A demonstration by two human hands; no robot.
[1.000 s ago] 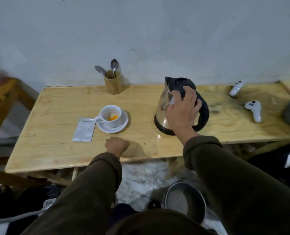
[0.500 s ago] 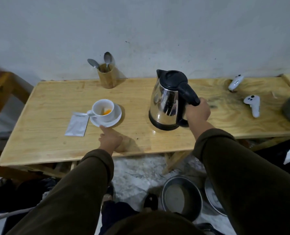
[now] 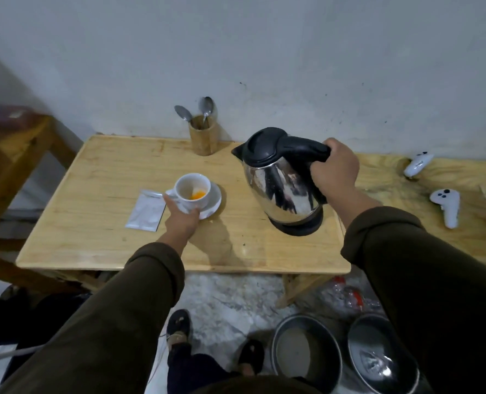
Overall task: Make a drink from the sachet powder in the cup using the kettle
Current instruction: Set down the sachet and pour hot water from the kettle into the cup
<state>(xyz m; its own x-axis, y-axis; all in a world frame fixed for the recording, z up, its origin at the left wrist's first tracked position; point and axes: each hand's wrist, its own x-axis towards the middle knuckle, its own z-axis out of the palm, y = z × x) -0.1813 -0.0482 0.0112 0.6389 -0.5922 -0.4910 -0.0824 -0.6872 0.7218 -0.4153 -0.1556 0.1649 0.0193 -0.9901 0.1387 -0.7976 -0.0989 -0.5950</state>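
Ok, kettle (image 3: 283, 177) is in my right hand (image 3: 334, 172), fingers wrapped fully round the black handle, closed tight, no gap showing. It sits tipped, spout aimed left toward the cup (image 3: 193, 191), base looks just off or barely on the table (image 3: 108, 237), can't tell which. Steel body, prob heavy if there's water inside, and the weight hangs fwd of my grip, so I'd expect it to want to swing down at the spout. Handle is the only sane place to hold it; shiny wall is likely hot and slick. Lid looks shut, good.

Left hand (image 3: 180, 220) is half curled, thumb up by the cup's handle side, fingers against the near wall of the cup and over the saucer (image 3: 212, 201) rim. More a steadying touch than a lift, afaict. Cup is white ceramic, light, brittle, would skid on the saucer if bumped, so bracing it makes sense. Orange powder sits in the bottom, dry, no water in yet.

Cup stands left of centre on the table, well clear of the kettle. Emptied sachet (image 3: 145, 210) lies flat just left of the saucer, close by my thumb. Spoons in the wooden holder (image 3: 203, 137) at the back by the wall, for stirring later I guess.

Pour needs to start slow imo, thin stream.
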